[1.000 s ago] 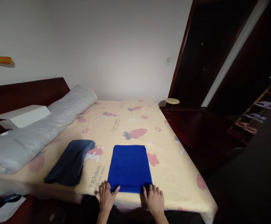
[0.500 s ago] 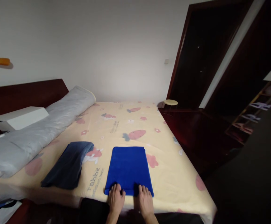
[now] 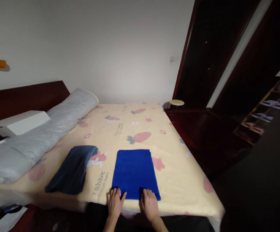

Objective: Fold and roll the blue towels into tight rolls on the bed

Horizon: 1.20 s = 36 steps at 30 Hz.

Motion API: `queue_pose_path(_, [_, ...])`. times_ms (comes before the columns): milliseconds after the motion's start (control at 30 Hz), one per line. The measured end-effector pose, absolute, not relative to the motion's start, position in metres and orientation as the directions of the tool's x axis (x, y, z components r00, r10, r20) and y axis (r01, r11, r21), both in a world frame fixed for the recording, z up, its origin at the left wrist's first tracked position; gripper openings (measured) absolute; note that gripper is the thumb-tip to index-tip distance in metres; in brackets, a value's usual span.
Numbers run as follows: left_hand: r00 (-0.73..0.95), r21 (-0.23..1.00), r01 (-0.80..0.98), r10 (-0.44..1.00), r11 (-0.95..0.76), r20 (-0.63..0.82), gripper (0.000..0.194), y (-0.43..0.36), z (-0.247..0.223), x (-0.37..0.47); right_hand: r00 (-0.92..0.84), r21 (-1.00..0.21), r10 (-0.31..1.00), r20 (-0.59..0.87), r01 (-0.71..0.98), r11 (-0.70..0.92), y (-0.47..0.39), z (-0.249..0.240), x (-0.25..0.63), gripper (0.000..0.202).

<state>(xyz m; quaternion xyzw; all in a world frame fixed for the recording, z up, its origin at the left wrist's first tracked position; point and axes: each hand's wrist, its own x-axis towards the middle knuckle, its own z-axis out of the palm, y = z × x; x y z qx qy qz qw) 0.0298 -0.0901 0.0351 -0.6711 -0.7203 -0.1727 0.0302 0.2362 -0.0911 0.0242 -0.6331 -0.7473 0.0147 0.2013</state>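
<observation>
A bright blue cloth [image 3: 135, 172], laid out as a flat rectangle, lies near the front edge of the bed. At its near left corner rests my left hand [image 3: 115, 201], fingers forward and thumb spread away from them. My right hand [image 3: 150, 203] lies on the near edge toward the right corner, its fingers slightly bent over the fabric. Both palms face down, and neither hand lifts the cloth. To the left is a dark blue folded garment [image 3: 72, 169] that looks like jeans, touched by neither hand.
A cream bedsheet [image 3: 178, 180] with carrot and rabbit prints covers the bed. Along the dark headboard [image 3: 33, 93] lie a long grey bedding roll [image 3: 65, 117] and a white box [image 3: 25, 120]. Beyond stand a round stool [image 3: 177, 102] and a shoe rack [image 3: 256, 119].
My left hand has slid left to the corner of the cloth, and a folded strip along the near edge no longer shows. My right hand stays near its place. The view shifts slightly.
</observation>
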Motion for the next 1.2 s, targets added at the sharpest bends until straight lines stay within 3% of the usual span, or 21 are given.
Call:
queue_pose_path(133, [-0.084, 0.330, 0.944, 0.955, -0.015, 0.284, 0.036, -0.091, 0.040, 0.006, -0.095, -0.304, 0.938, 0.334, 0.931, 0.203, -0.090, 0.019, 0.281, 0.016])
queue_pose_path(367, [-0.058, 0.527, 0.848, 0.978, -0.057, 0.199, 0.010, -0.096, 0.040, -0.010, -0.164, -0.545, 0.946, 0.279, 0.784, 0.297, -0.096, 0.035, 0.313, 0.022])
queue_pose_path(433, [-0.050, 0.522, 0.852, 0.985, -0.046, 0.168, 0.020, -0.100, 0.045, -0.013, -0.190, -0.575, 0.953, 0.236, 0.764, 0.294, -0.101, 0.040, 0.319, 0.021])
queue_pose_path(533, [-0.085, 0.478, 0.878, 0.987, 0.010, 0.137, 0.038, -0.104, 0.052, -0.015, -0.178, -0.527, 0.966, 0.187, 0.812, 0.252, -0.106, 0.036, 0.325, 0.033])
queue_pose_path(733, [-0.114, 0.466, 0.884, 0.984, 0.039, 0.134, 0.038, -0.100, 0.052, -0.021, -0.116, -0.385, 0.982, 0.150, 0.908, 0.166, -0.099, 0.023, 0.322, 0.053])
queue_pose_path(1000, [-0.148, 0.495, 0.869, 0.966, 0.025, 0.211, 0.030, -0.094, 0.050, -0.028, -0.161, -0.425, 0.955, 0.249, 0.868, 0.257, -0.094, 0.045, 0.329, 0.028])
queue_pose_path(1200, [-0.290, 0.520, 0.824, 0.956, 0.226, 0.046, 0.022, -0.074, 0.056, -0.028, -0.076, -0.465, 0.979, 0.192, 0.871, 0.159, -0.078, 0.042, 0.327, 0.026])
